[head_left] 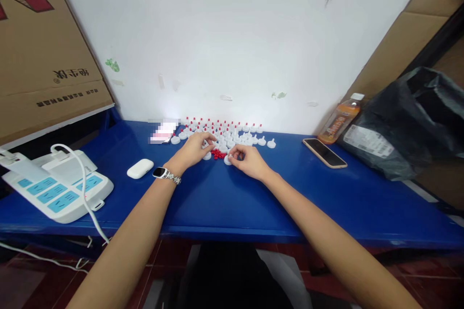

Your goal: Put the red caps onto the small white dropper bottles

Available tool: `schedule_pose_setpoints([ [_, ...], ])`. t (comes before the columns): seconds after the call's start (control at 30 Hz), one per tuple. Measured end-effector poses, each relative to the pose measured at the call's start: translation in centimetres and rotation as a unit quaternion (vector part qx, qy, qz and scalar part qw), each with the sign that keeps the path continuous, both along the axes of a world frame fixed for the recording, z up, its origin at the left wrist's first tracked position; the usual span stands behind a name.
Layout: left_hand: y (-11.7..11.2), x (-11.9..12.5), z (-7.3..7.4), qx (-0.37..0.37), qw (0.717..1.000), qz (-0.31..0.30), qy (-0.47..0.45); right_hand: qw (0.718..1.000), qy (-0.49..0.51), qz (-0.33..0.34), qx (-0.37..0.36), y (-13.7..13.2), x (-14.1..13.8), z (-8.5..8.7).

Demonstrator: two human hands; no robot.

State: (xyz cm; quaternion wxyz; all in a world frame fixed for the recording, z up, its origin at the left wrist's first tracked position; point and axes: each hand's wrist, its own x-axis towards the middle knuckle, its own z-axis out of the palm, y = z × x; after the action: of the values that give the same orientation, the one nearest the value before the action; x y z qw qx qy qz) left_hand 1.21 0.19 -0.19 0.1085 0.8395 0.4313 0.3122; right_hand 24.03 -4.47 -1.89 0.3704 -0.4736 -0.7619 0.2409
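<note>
Many white nozzle caps point(271, 144) with round bases and upright spouts stand in a cluster at the back of the blue table point(235, 203). Small red tips cover the spouts of those farther back and to the left. In front of the cluster lies a pile of loose red tips point(217, 154). My right hand point(248, 160) pinches the spout of a white nozzle cap point(227, 160) just right of the pile. On the pile's left, my left hand point(195, 148) has its fingers curled together; what they hold is hidden. Another white nozzle cap point(207, 156) is below its thumb.
A white earbud case point(140, 168) and a power strip point(60, 198) with a cable are at left. A phone point(325, 152), a drink bottle point(340, 118) and a black plastic bag point(402, 125) lie at right. Cardboard point(47, 48) leans at left against the wall.
</note>
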Motion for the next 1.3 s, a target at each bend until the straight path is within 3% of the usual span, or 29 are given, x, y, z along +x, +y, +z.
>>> schedule_pose_setpoints([
  [0.33, -1.4, 1.6, 0.8, 0.006, 0.999, -0.029, -0.029, 0.997, 0.052, -0.043, 0.041, 0.9, 1.5, 0.5],
  [0.47, -1.6, 2.1, 1.1, 0.007, 0.998, -0.045, -0.051, 0.986, 0.072, -0.133, 0.071, 2.5, 3.5, 0.8],
  [0.6, -0.9, 3.5, 2.1, 0.014, 0.997, -0.067, -0.041, 0.970, -0.005, -0.230, 0.076, 5.4, 5.9, 1.3],
  [0.77, 0.7, 6.2, 3.1, 0.030, 0.997, -0.060, -0.032, 0.945, -0.165, -0.283, 0.020, 10.1, 7.2, 2.3],
  [0.9, 1.4, 7.3, 2.1, 0.062, 0.995, -0.032, -0.068, 0.913, -0.249, -0.321, -0.028, 13.4, 6.7, 2.3],
  [1.0, 1.3, 7.0, 1.2, 0.065, 0.995, -0.038, -0.062, 0.907, -0.257, -0.329, -0.048, 14.7, 6.1, 2.1],
  [1.17, 0.9, 5.7, 1.0, 0.051, 0.996, -0.039, -0.058, 0.914, -0.243, -0.324, -0.031, 14.4, 5.4, 2.7],
  [1.3, 0.7, 5.2, 1.4, 0.054, 0.996, -0.030, -0.071, 0.929, -0.197, -0.300, 0.094, 11.3, 4.8, 3.5],
])
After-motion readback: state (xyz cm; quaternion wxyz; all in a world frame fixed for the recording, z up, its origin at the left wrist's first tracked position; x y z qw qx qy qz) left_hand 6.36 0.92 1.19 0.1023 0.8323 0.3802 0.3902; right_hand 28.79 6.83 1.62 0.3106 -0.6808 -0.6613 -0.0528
